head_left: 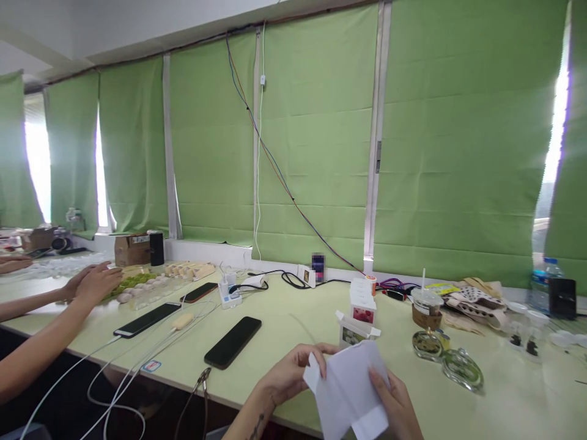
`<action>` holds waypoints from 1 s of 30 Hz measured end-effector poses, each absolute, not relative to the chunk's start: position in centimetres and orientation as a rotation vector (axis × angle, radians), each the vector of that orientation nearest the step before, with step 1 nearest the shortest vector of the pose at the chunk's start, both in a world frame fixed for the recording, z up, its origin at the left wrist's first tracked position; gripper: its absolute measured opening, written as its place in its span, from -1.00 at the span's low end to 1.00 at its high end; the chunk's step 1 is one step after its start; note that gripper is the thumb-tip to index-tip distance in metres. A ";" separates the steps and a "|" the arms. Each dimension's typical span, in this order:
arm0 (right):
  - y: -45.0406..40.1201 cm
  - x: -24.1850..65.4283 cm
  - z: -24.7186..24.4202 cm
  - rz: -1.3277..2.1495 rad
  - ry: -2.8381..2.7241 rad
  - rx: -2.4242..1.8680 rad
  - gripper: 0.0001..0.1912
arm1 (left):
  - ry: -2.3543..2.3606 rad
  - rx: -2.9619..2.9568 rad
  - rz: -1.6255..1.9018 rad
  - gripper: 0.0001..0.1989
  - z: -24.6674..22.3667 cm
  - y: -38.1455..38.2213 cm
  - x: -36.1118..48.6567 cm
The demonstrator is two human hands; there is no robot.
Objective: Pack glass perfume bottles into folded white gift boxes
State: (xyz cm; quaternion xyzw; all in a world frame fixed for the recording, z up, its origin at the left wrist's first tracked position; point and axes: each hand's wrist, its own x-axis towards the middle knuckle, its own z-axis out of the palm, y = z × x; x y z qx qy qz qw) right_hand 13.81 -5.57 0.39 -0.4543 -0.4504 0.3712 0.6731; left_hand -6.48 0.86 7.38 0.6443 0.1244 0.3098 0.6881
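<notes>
A white folded paper piece [351, 388], shaped like an unfolded small carton, is held between both hands above the table's front edge. My left hand [296, 370] grips its upper left side, fingers closed on a flap. On its right side my right hand [394, 397] holds it with the thumb on the near face. Just behind the paper stands an open small white box [355, 333] with a greenish picture. Farther back is a row of white boxes [362, 302], the front one with a red picture.
Black phone [233, 342], power strip [229, 293] and white cables [137, 366] lie left. A cup [426, 305], glass bottles [462, 370] and cloth [477, 302] sit right. Another person's hands [94, 281] work at far left beside a tray of green and pale pieces [137, 284].
</notes>
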 end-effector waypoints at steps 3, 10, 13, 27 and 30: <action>-6.1 14.0 1.7 0.837 -0.997 -1.026 -0.47 | 0.215 1.379 0.657 -0.47 7.2 1.1 -7.0; -7.4 16.7 4.1 0.698 -1.113 -1.200 -0.42 | 0.162 1.256 0.649 -0.51 8.6 0.2 -7.3; -7.4 18.0 3.4 0.309 -1.277 -1.344 -0.46 | 0.171 1.343 0.668 -0.45 9.5 -0.8 -7.1; -6.7 16.1 1.5 0.036 -1.836 -1.136 -0.48 | 0.486 1.584 0.883 0.19 6.2 -3.8 -2.2; -7.1 15.7 2.1 0.236 -1.708 -1.147 -0.47 | 0.485 1.568 0.901 0.16 6.7 -3.8 -2.5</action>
